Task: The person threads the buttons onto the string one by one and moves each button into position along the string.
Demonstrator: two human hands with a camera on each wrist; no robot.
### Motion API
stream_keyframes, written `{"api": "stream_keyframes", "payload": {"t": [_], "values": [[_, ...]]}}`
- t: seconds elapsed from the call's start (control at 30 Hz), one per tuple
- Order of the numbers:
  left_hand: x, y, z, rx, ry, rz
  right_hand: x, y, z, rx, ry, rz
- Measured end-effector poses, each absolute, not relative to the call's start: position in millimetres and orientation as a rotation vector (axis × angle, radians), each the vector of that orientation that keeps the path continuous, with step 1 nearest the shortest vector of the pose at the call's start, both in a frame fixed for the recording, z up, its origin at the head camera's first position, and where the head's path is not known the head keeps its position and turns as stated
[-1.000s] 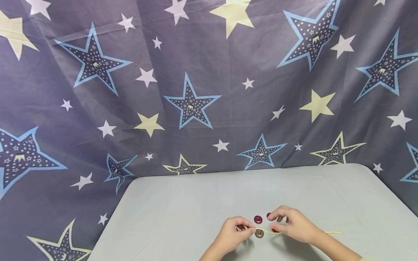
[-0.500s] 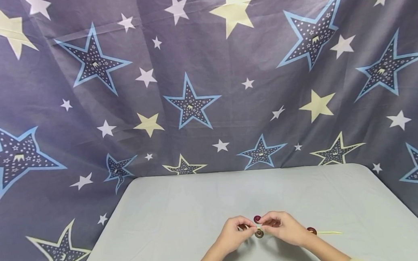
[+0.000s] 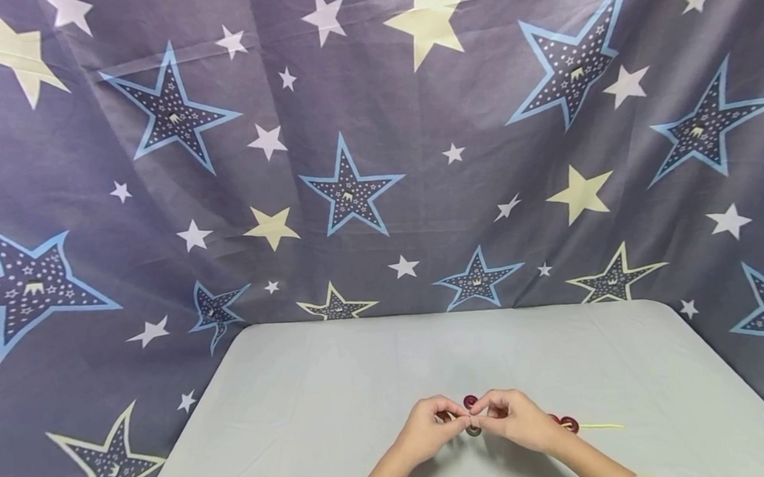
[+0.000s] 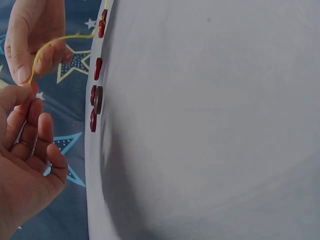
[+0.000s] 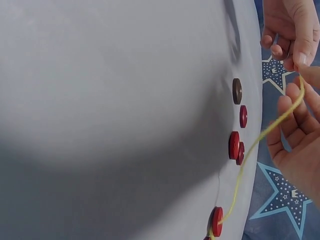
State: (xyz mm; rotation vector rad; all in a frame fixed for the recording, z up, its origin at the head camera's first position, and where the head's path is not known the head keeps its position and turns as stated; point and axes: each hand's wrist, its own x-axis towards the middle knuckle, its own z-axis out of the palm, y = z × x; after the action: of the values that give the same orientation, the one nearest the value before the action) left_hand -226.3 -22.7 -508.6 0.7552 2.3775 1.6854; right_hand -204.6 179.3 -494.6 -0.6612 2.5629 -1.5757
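Observation:
Fingertip to fingertip, my left hand (image 3: 428, 426) and right hand (image 3: 516, 420) meet low in the head view. Both pinch the end of a yellow string (image 5: 281, 118) between thumb and forefinger; the very tip is hidden by the fingers. From there the string hangs in a curve down to a red button (image 5: 217, 221), which is threaded on it beside another red one. Loose on the table are a brown button (image 5: 237, 91), a dark red button (image 5: 243, 116), and a bright red button (image 5: 234, 145) overlapping a dark red one (image 5: 241, 153).
The buttons lie on a table with a pale grey cloth (image 3: 338, 374), close to its near edge in the wrist views. The string's tail (image 3: 604, 425) extends right past the threaded buttons. A dark curtain with stars (image 3: 383, 253) hangs behind the table.
My right hand has moved left from over the buttons to meet the left fingertips at the string's end. The left hand has barely moved. The threaded red buttons now show beside my right forearm.

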Motion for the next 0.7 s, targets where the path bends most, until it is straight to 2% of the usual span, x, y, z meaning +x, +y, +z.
{"api": "stream_keyframes", "payload": {"t": [0.4,0.7], "values": [[-227.8,-23.8,-512.3,0.737,2.374,1.69,-206.3,184.8,-496.1,-0.792,2.598,-1.608],[-228.6,-22.1,-509.9,0.686,2.394,1.569,-209.9,193.0,-497.9,-0.699,2.628,-1.603]]}}
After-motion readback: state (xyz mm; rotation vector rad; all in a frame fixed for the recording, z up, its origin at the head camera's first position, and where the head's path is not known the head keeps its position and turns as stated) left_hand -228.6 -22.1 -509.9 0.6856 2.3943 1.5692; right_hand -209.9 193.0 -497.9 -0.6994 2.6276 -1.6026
